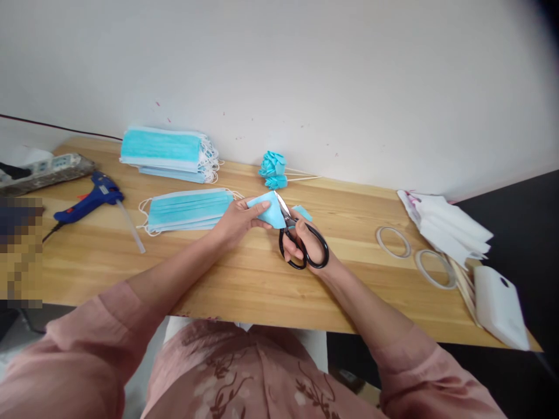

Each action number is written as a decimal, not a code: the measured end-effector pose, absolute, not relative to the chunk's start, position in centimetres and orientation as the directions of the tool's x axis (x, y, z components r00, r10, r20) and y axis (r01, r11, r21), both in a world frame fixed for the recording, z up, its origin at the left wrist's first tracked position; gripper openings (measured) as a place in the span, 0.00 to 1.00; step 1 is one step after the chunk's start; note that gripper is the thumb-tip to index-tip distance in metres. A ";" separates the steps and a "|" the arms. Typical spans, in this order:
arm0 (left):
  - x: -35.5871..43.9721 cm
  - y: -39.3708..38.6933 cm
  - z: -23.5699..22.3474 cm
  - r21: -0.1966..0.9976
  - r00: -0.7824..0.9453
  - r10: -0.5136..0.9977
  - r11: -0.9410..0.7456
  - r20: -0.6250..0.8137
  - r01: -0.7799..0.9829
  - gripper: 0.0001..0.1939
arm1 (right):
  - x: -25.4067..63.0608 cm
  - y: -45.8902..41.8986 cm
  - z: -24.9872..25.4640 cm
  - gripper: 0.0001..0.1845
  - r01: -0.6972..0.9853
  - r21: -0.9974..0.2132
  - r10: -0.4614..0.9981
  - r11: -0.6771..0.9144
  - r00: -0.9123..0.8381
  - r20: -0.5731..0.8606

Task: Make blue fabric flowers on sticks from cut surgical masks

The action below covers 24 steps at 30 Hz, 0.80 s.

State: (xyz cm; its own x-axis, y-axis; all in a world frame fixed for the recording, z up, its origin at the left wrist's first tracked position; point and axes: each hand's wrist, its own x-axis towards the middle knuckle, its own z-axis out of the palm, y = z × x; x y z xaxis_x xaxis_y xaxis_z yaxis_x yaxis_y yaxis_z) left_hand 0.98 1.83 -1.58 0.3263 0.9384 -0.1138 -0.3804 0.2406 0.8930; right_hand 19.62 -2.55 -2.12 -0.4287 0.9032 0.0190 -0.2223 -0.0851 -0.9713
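Pinched between the thumb and fingers of my left hand [244, 220] is a folded piece of light blue fabric [271, 210]. My right hand [308, 238] grips a pair of scissors [322, 254] with black loop handles. Their metal blades lie along the right edge of the fabric piece. Another small blue piece [303, 213] rests on the table just behind the scissors. Left of my left hand lie several blue pleated face masks [187, 210] with white ear loops. Blue fabric flowers [273, 166] on thin sticks lie behind my hands.
A tall stack of face masks [161, 146] stands by the wall. To the left are a blue glue gun [92, 196] with a glue stick and a power strip [52, 171]. Two tape rolls [393, 242], white material [449, 224], wooden sticks and a white box [500, 305] occupy the right.
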 end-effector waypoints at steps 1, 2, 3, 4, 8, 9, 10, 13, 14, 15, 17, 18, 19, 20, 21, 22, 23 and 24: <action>1.0 1.8 -1.6 0.898 0.326 0.939 0.233 -0.108 -0.374 0.21 | 19.7 -2.5 -2.1 0.40 -0.227 -0.969 0.898 -0.097 -0.439 0.013; 0.9 1.8 -1.5 0.902 0.325 0.940 0.227 -0.103 -0.368 0.21 | 19.7 -2.5 -2.2 0.41 -0.233 -0.966 0.893 -0.112 -0.451 0.005; 0.9 1.8 -1.5 0.905 0.324 0.941 0.221 -0.100 -0.363 0.21 | 19.7 -2.5 -2.2 0.42 -0.239 -0.963 0.886 -0.129 -0.463 -0.004; 0.9 1.8 -1.5 0.908 0.321 0.942 0.216 -0.098 -0.358 0.22 | 19.7 -2.4 -2.1 0.43 -0.244 -0.959 0.881 -0.145 -0.474 -0.012; 1.0 1.7 -1.4 0.919 0.296 0.951 0.194 -0.091 -0.342 0.23 | 19.6 -2.5 -2.0 0.47 -0.258 -0.949 0.869 -0.179 -0.494 -0.030; 1.0 1.7 -1.4 0.922 0.293 0.952 0.190 -0.089 -0.336 0.24 | 19.6 -2.5 -2.0 0.47 -0.256 -0.950 0.868 -0.180 -0.495 -0.031; 1.1 1.7 -1.4 0.926 0.291 0.953 0.187 -0.089 -0.329 0.24 | 19.6 -2.5 -2.0 0.47 -0.253 -0.950 0.867 -0.181 -0.497 -0.033; 1.1 1.7 -1.4 0.933 0.283 0.955 0.179 -0.088 -0.311 0.24 | 19.7 -2.4 -2.1 0.47 -0.246 -0.951 0.854 -0.190 -0.519 -0.037; 1.1 1.7 -1.4 0.935 0.280 0.956 0.177 -0.089 -0.307 0.25 | 19.7 -2.4 -2.1 0.46 -0.249 -0.949 0.850 -0.192 -0.526 -0.034; 1.1 1.7 -1.4 0.936 0.276 0.957 0.177 -0.091 -0.304 0.25 | 19.8 -2.4 -2.1 0.46 -0.253 -0.948 0.845 -0.195 -0.533 -0.032; 1.1 1.7 -1.3 0.938 0.267 0.959 0.176 -0.095 -0.298 0.25 | 19.8 -2.4 -2.1 0.45 -0.264 -0.943 0.841 -0.204 -0.540 -0.031; 1.1 1.7 -1.3 0.939 0.262 0.960 0.176 -0.098 -0.295 0.25 | 19.9 -2.4 -2.0 0.46 -0.269 -0.940 0.841 -0.208 -0.540 -0.032; 1.1 1.7 -1.3 0.940 0.257 0.961 0.177 -0.100 -0.293 0.25 | 19.9 -2.3 -2.0 0.46 -0.271 -0.938 0.840 -0.214 -0.541 -0.035; 1.1 1.7 -1.3 0.940 0.252 0.962 0.176 -0.102 -0.292 0.26 | 19.9 -2.3 -2.0 0.46 -0.272 -0.937 0.840 -0.219 -0.540 -0.039; 1.1 1.7 -1.3 0.940 0.247 0.964 0.175 -0.103 -0.293 0.26 | 19.9 -2.3 -2.0 0.47 -0.273 -0.936 0.841 -0.222 -0.539 -0.043; 1.1 1.7 -1.3 0.940 0.241 0.965 0.173 -0.102 -0.295 0.26 | 19.9 -2.3 -1.9 0.48 -0.271 -0.936 0.841 -0.225 -0.539 -0.047; 1.1 1.8 -1.4 0.940 0.235 0.967 0.168 -0.099 -0.297 0.26 | 19.9 -2.3 -1.9 0.48 -0.266 -0.936 0.841 -0.229 -0.539 -0.052; 1.1 1.8 -1.4 0.941 0.231 0.969 0.161 -0.093 -0.298 0.26 | 19.9 -2.3 -1.9 0.48 -0.261 -0.937 0.840 -0.232 -0.539 -0.058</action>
